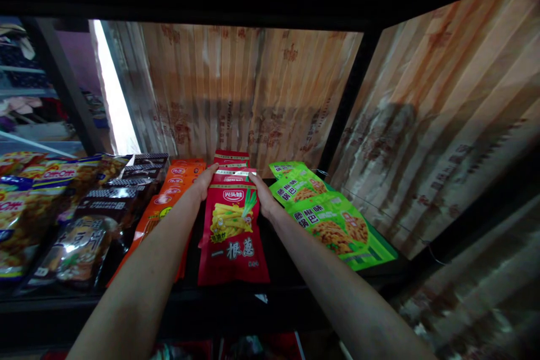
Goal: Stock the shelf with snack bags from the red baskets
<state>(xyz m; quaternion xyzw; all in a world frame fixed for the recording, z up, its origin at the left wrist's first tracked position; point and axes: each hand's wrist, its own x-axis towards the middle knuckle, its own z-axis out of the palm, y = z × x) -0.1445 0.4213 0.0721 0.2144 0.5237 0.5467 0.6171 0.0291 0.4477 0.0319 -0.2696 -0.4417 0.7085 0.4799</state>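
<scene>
Several red snack bags (233,259) lie overlapped in a row at the middle of a dark shelf, with yellow sticks and a green onion pictured on the front one. My left hand (206,181) is at the left edge of the bags near their tops, its fingers closed against a red bag. On the opposite edge my right hand (263,197) grips too, the thumb over a pale strip along a bag's top. The far fingers of both hands are partly hidden behind the bags.
Left of the red bags stand orange packets (175,183), dark brown bags (105,202) and blue-and-yellow snack bags (17,225). Green bags (333,219) overlap on the right. A black post (352,90) and corrugated sheeting (270,90) bound the shelf (228,301).
</scene>
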